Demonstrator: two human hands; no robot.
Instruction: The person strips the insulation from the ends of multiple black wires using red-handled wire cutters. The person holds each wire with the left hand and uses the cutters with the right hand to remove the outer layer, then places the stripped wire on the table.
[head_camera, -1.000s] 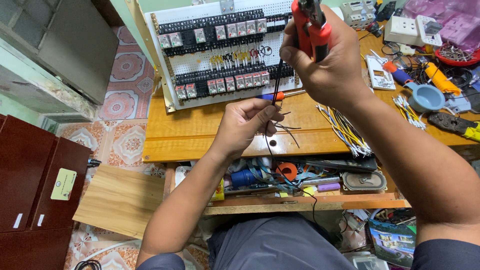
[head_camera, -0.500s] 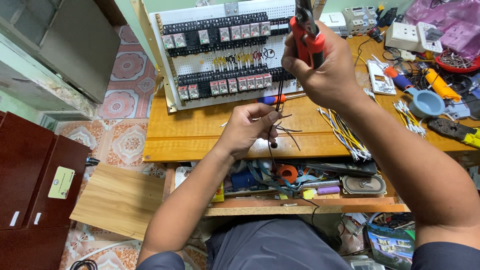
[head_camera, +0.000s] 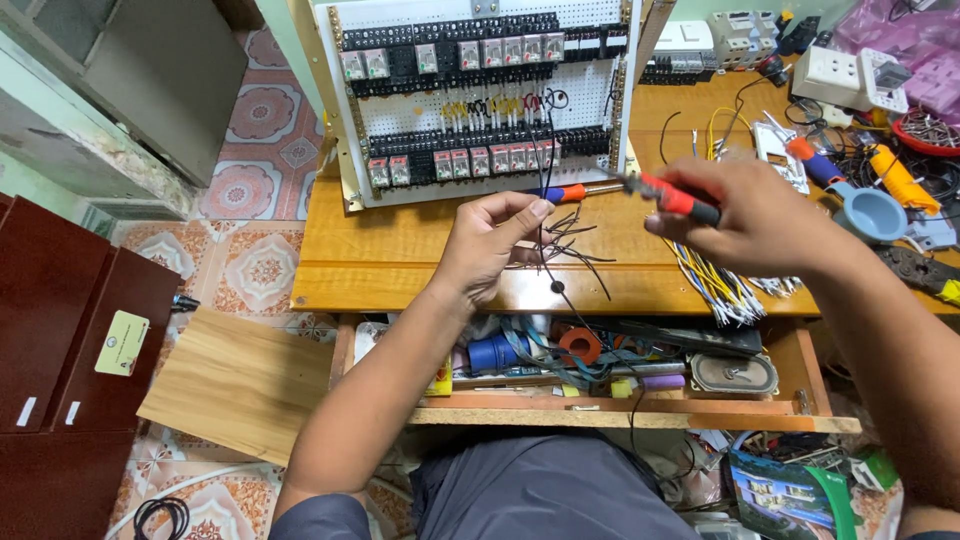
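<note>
Red-and-black pliers (head_camera: 678, 198) in the right hand (head_camera: 755, 215); thin black wire (head_camera: 545, 190) in the left hand (head_camera: 490, 245); beyond them a white panel (head_camera: 480, 95); below, honey-brown table (head_camera: 400, 250).

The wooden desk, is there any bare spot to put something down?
Yes: the desk is bare along its left front, between the white relay panel and the front edge, left of the left hand. Black wire scraps litter the middle. The right side is crowded: white wire bundle, grey cup, sockets, under the right hand holding red-handled pliers.
</note>
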